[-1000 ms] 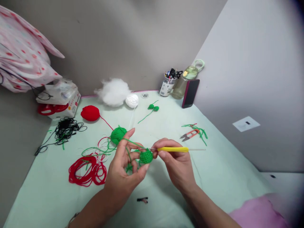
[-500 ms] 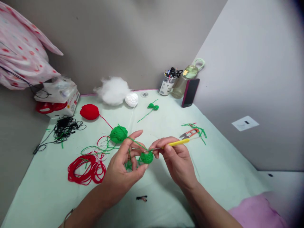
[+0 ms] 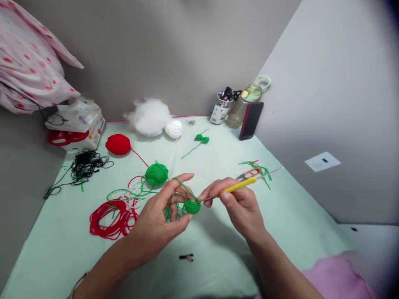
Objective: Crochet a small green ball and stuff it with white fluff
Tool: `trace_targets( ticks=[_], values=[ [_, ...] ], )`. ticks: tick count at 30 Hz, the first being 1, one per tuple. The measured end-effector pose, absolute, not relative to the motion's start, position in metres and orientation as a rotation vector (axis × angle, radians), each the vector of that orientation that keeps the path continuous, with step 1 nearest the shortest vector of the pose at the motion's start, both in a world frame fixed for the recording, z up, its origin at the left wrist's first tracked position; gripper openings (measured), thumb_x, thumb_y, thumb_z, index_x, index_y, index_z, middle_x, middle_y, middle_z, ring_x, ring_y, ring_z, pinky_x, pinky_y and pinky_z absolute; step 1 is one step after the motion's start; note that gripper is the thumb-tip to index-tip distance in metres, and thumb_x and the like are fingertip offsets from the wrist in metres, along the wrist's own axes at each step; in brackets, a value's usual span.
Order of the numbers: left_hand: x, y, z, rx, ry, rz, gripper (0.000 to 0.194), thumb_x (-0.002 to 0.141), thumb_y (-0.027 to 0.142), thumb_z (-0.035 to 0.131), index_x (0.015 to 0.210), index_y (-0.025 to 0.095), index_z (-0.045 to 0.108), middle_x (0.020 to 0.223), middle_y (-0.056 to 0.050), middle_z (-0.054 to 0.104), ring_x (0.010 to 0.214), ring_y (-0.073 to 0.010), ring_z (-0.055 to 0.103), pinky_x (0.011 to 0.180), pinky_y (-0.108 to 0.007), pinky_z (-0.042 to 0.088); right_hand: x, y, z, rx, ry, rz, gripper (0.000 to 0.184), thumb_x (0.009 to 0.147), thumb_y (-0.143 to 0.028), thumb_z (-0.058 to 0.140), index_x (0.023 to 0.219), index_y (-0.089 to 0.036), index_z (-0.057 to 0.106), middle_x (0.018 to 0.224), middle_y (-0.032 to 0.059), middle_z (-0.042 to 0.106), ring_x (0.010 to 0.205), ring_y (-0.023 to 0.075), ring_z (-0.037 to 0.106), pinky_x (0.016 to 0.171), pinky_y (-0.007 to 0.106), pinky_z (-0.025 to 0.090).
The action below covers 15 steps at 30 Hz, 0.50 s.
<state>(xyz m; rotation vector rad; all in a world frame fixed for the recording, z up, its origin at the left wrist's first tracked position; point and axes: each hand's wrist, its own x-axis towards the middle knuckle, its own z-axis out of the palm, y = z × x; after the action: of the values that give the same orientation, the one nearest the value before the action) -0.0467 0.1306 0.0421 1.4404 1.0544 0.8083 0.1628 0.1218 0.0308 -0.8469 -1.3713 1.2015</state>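
Between the thumb and fingers of my left hand [image 3: 162,218] is a small green crochet piece [image 3: 192,206], rounded like a cup. Green yarn runs from the piece over my raised left index finger, and loose green strands hang behind that hand. My right hand [image 3: 238,207] grips a crochet hook [image 3: 240,185] by its yellow handle. The hook's thin metal shaft points left, its tip at the upper edge of the green piece. Just beyond my left hand lies a green yarn ball [image 3: 156,174].
Left on the table lie red yarn loops [image 3: 107,220], a black yarn tangle [image 3: 85,164] and a red yarn ball [image 3: 118,144]. White stuffing [image 3: 149,117], a pen cup [image 3: 220,109], a bottle [image 3: 241,108] and a phone [image 3: 251,120] stand behind. Orange thread snips [image 3: 249,173] lie right.
My right hand has shifted slightly right and tilted the crochet hook more steeply, with its tip now lower at the piece's edge. My left hand keeps its hold on the green piece.
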Motion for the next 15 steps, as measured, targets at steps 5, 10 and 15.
trace_targets(
  ticks=[5,10,15],
  values=[
    [-0.0490,0.1319,0.0408,1.510,1.060,0.802,0.063,0.079,0.011,0.065,0.138,0.033,0.058,0.098,0.001,0.070,0.065,-0.0117,0.058,0.061,-0.025,0.050,0.1648,0.1193,0.0333,-0.879,-1.491,1.129,0.023,0.106,-0.032,0.055,0.103,-0.023,0.076,0.099,0.0068,0.078,0.082,0.0188,0.073,0.077,0.035,0.061],
    [-0.0500,0.1328,0.0414,1.624,1.081,0.799,0.061,0.080,0.010,0.064,0.135,0.034,0.060,0.098,0.002,0.074,0.061,-0.0111,0.053,0.060,-0.025,0.049,0.1643,0.1181,0.0333,-0.881,-1.545,1.087,0.022,0.106,-0.027,0.054,0.105,-0.024,0.076,0.098,0.0053,0.077,0.085,0.0183,0.073,0.078,0.034,0.059],
    [-0.0524,0.1326,0.0390,1.708,1.063,0.782,0.058,0.080,0.011,0.063,0.133,0.033,0.062,0.096,0.002,0.075,0.061,-0.0123,0.053,0.060,-0.026,0.048,0.1697,0.1204,0.0374,-0.859,-1.699,1.057,0.023,0.106,-0.023,0.052,0.106,-0.025,0.075,0.094,0.0052,0.075,0.093,0.0219,0.072,0.081,0.038,0.058]
  ],
)
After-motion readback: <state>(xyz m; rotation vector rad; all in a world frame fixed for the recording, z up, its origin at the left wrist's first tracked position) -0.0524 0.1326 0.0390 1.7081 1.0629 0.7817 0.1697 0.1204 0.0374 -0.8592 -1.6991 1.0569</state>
